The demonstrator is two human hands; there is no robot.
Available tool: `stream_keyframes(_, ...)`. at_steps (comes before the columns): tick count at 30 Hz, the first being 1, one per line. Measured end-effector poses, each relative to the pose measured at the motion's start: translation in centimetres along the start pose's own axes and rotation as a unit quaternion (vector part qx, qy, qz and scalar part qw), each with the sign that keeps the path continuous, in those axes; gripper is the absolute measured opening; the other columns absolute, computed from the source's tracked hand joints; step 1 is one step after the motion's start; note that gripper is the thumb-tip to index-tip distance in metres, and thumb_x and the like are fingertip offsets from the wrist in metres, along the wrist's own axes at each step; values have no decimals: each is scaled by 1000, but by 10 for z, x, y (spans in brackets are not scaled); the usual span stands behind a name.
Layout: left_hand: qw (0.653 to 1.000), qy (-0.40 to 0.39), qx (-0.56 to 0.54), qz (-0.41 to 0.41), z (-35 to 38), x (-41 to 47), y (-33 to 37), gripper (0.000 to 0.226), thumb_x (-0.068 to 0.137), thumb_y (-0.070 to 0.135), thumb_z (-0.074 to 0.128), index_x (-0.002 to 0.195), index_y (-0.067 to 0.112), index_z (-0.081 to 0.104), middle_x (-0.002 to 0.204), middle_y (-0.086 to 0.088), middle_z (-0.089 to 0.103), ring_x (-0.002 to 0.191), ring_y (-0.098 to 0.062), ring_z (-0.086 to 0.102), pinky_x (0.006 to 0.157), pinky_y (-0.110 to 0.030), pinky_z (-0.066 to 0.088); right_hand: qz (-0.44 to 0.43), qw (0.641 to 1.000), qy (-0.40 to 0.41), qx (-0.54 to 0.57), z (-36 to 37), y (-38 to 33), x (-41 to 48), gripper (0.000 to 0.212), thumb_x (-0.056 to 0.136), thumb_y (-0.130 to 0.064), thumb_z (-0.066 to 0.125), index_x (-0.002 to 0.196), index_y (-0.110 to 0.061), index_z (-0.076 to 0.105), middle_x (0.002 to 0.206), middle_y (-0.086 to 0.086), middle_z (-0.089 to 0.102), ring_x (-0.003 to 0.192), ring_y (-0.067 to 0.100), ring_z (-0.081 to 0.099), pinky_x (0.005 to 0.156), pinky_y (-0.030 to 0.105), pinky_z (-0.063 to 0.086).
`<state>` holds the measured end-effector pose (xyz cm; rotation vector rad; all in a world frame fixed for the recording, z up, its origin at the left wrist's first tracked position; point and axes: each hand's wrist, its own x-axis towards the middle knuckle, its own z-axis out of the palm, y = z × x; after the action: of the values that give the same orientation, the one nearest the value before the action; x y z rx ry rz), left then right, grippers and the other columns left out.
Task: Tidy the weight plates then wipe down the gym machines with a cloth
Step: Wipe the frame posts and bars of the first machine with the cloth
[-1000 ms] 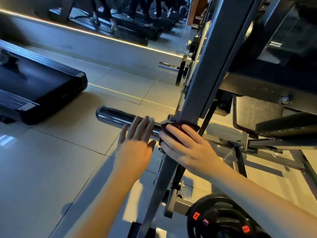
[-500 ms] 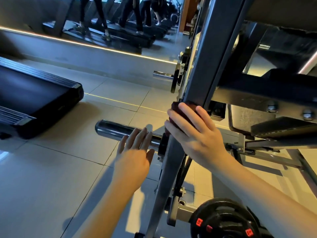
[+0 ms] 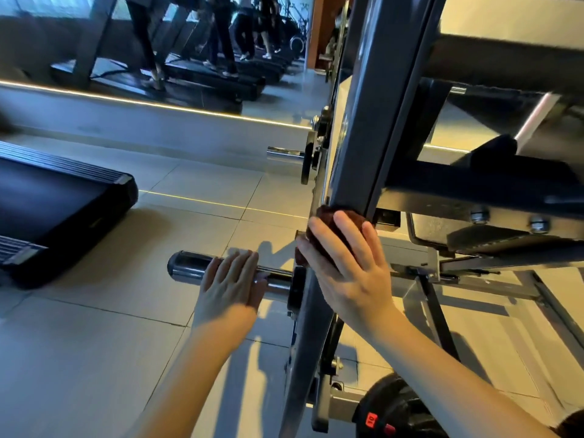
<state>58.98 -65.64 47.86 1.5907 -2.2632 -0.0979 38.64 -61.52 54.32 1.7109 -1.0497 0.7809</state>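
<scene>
Cloth [image 3: 326, 220] higher, half-hidden under right hand [image 3: 349, 275]

Fuzzy dark-red cloth [image 3: 328, 229]; matt painted metal upright [image 3: 369, 128]; polished chrome sleeve [image 3: 189, 267]; glossy floor tiles [image 3: 79, 358]

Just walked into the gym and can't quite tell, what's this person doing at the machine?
A person is wiping down a gym machine. Their right hand presses a dark reddish cloth flat against the machine's dark upright post. Their left hand rests, fingers straight, on the chrome bar that sticks out sideways from the post. A black weight plate with red labels sits low by the machine's base, and a treadmill stands off to the left.
</scene>
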Motion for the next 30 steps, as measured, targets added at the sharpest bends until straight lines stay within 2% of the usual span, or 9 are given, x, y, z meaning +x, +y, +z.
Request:
stream_keyframes(3,999,16,-25,22,-9,4,8,64,94,46,26,127,3,60,129,-14,61,122,-33,56,114,-14,-5,-69,995,-67,3,-6,-7,-13,45,94,-11,59,136,-18,46,144,6,38,141,28,24,122,44,12)
stream_keyframes(5,1000,-17,-14,13,-17,-1,6,82,95,60,1,138,10,51,141,-6,52,135,-23,43,115,-21,-1,-98,990,-98,8,-13,5,0,43,95,-11,55,136,-16,46,146,7,37,142,29,26,121,44,14)
stream_keyframes(8,999,-15,-19,24,-18,-6,2,90,92,65,-8,141,14,46,145,-4,48,139,-20,36,114,-23,0,-41,997,-56,16,-16,22,24,40,99,-10,51,138,-17,46,147,7,37,139,29,32,122,44,15)
stream_keyframes(11,999,-18,-19,24,-19,-5,4,101,81,71,-20,148,18,35,153,1,36,145,-15,23,116,-24,-6,31,998,-59,11,-18,13,23,64,86,-9,70,142,-18,40,148,6,33,141,29,24,122,45,13)
stream_keyframes(13,999,-21,-26,24,-18,-5,3,104,78,72,-24,149,20,31,155,2,32,146,-14,19,115,-24,-10,8,994,-106,-6,-21,2,10,76,79,-10,77,143,-18,38,149,6,31,143,28,19,121,45,11)
stream_keyframes(16,998,-59,-25,15,-26,-5,4,89,91,64,-10,144,15,43,148,-3,45,141,-19,33,113,-19,-14,-27,994,-103,-9,-23,10,22,64,86,-10,68,142,-17,39,149,6,31,143,29,19,122,44,10)
stream_keyframes(21,991,-114,-32,56,-26,-1,-3,69,103,50,10,126,8,61,124,-9,65,120,-24,56,110,-27,12,135,989,59,2,-11,21,69,39,96,-12,60,132,-17,47,139,10,38,148,23,17,121,43,15)
stream_keyframes(27,981,-160,-2,107,-41,6,-16,73,103,50,9,114,11,70,110,-3,71,101,-24,68,98,-34,33,173,985,-11,-1,-16,-7,36,29,102,-20,49,131,-16,47,138,14,37,150,23,12,121,44,14)
stream_keyframes(30,978,-160,-40,132,-52,18,-18,78,96,61,7,128,14,60,126,-2,64,115,-26,60,99,-42,43,179,984,-14,-20,-22,10,60,30,103,-20,47,133,-15,45,141,14,34,149,22,12,122,43,13)
